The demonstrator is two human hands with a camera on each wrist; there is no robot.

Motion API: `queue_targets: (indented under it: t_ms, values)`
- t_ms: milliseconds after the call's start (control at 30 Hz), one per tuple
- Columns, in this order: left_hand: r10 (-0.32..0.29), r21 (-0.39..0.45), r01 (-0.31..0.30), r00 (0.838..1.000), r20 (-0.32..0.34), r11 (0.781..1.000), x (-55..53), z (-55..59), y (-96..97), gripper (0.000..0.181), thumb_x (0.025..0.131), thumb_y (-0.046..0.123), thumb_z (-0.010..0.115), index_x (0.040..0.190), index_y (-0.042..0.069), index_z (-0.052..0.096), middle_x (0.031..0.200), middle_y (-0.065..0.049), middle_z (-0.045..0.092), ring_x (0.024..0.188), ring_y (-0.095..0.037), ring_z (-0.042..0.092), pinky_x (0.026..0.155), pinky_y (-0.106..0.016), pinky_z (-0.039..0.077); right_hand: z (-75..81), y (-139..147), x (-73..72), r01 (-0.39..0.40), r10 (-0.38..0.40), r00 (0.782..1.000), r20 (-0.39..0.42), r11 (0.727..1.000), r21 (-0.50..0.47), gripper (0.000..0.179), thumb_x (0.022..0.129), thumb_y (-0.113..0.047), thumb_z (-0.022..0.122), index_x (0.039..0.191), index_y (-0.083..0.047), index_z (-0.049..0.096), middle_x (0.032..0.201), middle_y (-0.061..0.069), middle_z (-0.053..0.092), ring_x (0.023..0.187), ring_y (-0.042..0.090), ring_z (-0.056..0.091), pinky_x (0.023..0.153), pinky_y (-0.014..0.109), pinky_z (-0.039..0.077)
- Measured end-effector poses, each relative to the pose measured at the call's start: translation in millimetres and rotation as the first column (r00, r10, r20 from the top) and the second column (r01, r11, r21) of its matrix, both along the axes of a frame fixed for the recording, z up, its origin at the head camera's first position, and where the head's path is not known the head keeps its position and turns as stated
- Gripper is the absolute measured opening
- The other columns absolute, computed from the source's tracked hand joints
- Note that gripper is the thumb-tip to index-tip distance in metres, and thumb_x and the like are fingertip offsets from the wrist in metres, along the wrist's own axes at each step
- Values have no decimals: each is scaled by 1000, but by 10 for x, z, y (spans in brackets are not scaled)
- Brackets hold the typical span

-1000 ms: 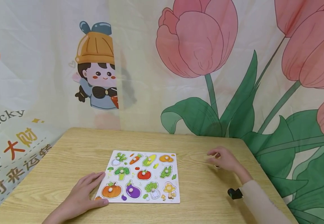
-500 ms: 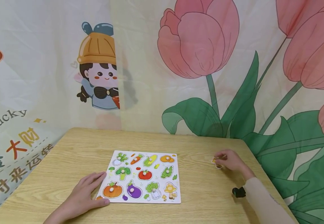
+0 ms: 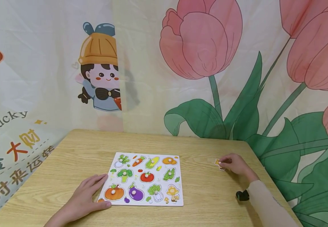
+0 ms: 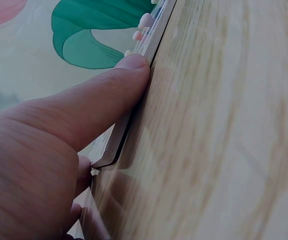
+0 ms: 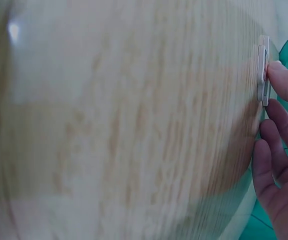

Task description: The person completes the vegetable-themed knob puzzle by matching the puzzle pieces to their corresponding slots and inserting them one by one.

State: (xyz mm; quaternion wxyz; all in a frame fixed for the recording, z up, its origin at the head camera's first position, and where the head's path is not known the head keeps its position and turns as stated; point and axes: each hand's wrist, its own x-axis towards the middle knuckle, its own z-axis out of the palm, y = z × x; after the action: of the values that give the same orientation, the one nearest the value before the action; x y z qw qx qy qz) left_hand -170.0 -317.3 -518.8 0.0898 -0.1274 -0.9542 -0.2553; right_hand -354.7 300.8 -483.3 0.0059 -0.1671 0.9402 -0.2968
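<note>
A white wooden vegetable puzzle board (image 3: 159,180) lies flat on the table, with knobbed pieces in most of its slots. My left hand (image 3: 81,197) rests at the board's near left corner; in the left wrist view its straight thumb (image 4: 99,95) presses along the board's edge. To the right of the board, my right hand (image 3: 236,164) pinches a small yellow-orange mushroom puzzle piece (image 3: 217,162) at the table surface. The right wrist view has the piece (image 5: 262,75) edge-on, the thumb on it and the index finger close below; its knob is hidden.
The wooden table (image 3: 198,192) reaches back to a printed cloth backdrop (image 3: 141,78) with tulips and a cartoon figure. A black wrist strap (image 3: 242,195) hangs at the right sleeve. The board's mushroom slot (image 3: 172,193) has no knob in it.
The right hand came down and rightward onto the mushroom piece, then shifted slightly around it, uncovering more of it. The left hand and the board stay where they were.
</note>
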Motion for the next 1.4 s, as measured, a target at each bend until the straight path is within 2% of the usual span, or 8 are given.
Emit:
queue_targets:
  t_ms: [267, 467, 667, 800, 1000, 1167, 1400]
  values:
    - [-2, 4, 2, 1000, 12, 1000, 6, 8, 8, 105, 79, 65, 86, 158, 5, 51, 160, -13, 49, 145, -45, 33, 107, -74, 37, -17, 4, 3, 28, -28, 1000, 12, 1000, 15, 11, 99, -14, 77, 106, -6, 80, 109, 10, 73, 99, 25, 69, 82, 35, 57]
    - [-4, 4, 4, 1000, 11, 1000, 3, 20, 6, 105, 79, 64, 86, 158, 5, 51, 160, -13, 48, 145, -45, 33, 106, -74, 38, 6, -56, 23, 30, -30, 1000, -1, 1000, 5, 13, 97, -14, 79, 105, -4, 80, 106, 11, 75, 95, 26, 70, 75, 33, 56]
    - [-8, 11, 8, 1000, 3, 1000, -2, 15, 0, 104, 79, 63, 86, 157, 5, 51, 160, -14, 48, 145, -46, 33, 106, -75, 37, 55, -241, 80, 30, -30, 999, -9, 1000, 1, 11, 97, -16, 80, 103, -7, 81, 102, 6, 76, 93, 21, 68, 79, 35, 59]
    - [-9, 11, 9, 1000, 5, 1000, -4, 1, -7, 104, 79, 63, 86, 158, 5, 50, 160, -14, 48, 145, -46, 33, 106, -75, 37, 93, -400, 154, 6, -6, 1000, -25, 1000, -17, 10, 96, -15, 80, 102, -7, 81, 100, 5, 75, 93, 21, 68, 80, 38, 60]
    - [-2, 5, 2, 1000, 14, 1000, 1, -8, -14, 105, 79, 64, 86, 159, 6, 50, 160, -13, 48, 146, -45, 33, 107, -74, 37, 115, -659, 294, 8, -9, 1000, -14, 999, -36, 7, 97, -15, 79, 100, -10, 81, 99, 2, 74, 92, 20, 66, 75, 33, 59]
    - [-1, 10, 1, 1000, 21, 1000, 9, 0, -9, 105, 79, 64, 86, 159, 6, 50, 161, -14, 48, 147, -45, 32, 107, -74, 37, 144, -886, 440, -1, 0, 1000, -26, 999, -46, 5, 94, -15, 82, 97, -12, 82, 96, -1, 72, 95, 19, 62, 81, 37, 59]
    - [-2, 9, 1, 1000, 21, 1000, 11, 19, -1, 105, 80, 64, 85, 159, 5, 50, 160, -13, 48, 146, -45, 32, 107, -75, 37, 156, -1163, 655, 1, -2, 1000, -10, 999, -50, 4, 92, -16, 85, 93, -18, 81, 92, -5, 67, 88, 15, 59, 74, 31, 55]
